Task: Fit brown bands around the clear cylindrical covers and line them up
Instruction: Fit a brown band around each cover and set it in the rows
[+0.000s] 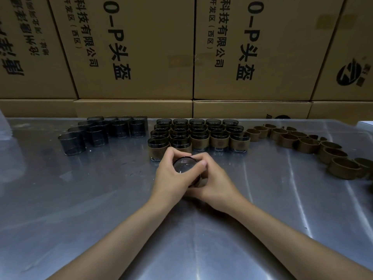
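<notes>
Nearest the camera, two bare forearms reach over the scuffed, shiny sheet-metal table (80, 199) and meet at its middle. The left hand (171, 175) and the right hand (214, 180) both curl their fingers round one clear cylindrical cover of smoky glass (184, 165), held just above the tabletop with its open mouth tipped toward the camera. A strip of brown shows under the right fingers, so the step in hand looks like seating a band on this cover; how far it is on is hidden.

Behind the table stands a wall of large tan cardboard cartons (133, 47), printed in black with "0-P头盔", "科技有限公司", "开发区(西区)" and, far right, a round swirl logo.

Just beyond the hands sits the block of finished covers wearing brown bands (198, 136), in tidy rows; each band carries a small round stamp, too faint to read. Left of it stands a cluster of bare clear covers (105, 130); to the right trails a heap of loose brown bands (314, 146).

The next move likely calls for squaring the band, then setting this cover upright at the front of the block.
</notes>
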Tool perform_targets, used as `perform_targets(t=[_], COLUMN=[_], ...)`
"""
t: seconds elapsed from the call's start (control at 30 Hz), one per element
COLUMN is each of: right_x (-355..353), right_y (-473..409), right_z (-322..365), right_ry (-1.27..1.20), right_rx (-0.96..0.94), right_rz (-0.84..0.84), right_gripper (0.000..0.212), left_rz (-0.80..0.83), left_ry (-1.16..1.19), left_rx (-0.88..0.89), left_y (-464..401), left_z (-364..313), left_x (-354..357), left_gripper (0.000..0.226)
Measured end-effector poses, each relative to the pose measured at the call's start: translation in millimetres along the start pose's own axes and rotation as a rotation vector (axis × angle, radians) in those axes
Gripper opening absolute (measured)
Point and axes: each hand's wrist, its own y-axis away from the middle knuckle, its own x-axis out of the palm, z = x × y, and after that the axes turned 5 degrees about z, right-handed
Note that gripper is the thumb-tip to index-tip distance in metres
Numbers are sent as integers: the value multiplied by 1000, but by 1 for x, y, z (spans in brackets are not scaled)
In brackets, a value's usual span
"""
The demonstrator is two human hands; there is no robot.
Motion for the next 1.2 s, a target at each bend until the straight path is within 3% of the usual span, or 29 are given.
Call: perform_targets(t=[0.13,0.3,0.4,0.57,0.73,0.9,1.03,1.2], right_x=[-1,-5,-8,-10,-8,-2,0,-2], right_y=[1,-2,-3,-3,-4,-2,0,2], right_z=[3,2,3,3,-1,-2,3,6], right_ry=[41,-116,-219,-307,-250,-133,-23,61], right_rx=[-5,67,113,142,116,52,5,-28], right_rz=[-3,-26,-28,-26,-36,-19,15,6], right_gripper=[66,64,62,56,57,56,67,63], left_rz=[-57,123,296,509,403,62,-96,-64], left_ry=[134,480,589,568,315,0,93,157], left_rx=[-138,-349,-328,-227,-132,-74,-156,-213], left_y=[-5,-14,-16,-17,-12,-1,4,3], left_z=[-4,-3,-3,5,6,2,-5,-7], left_x=[-4,-15,-23,-33,-25,-2,4,0], left_gripper=[18,27,33,56,63,53,31,28])
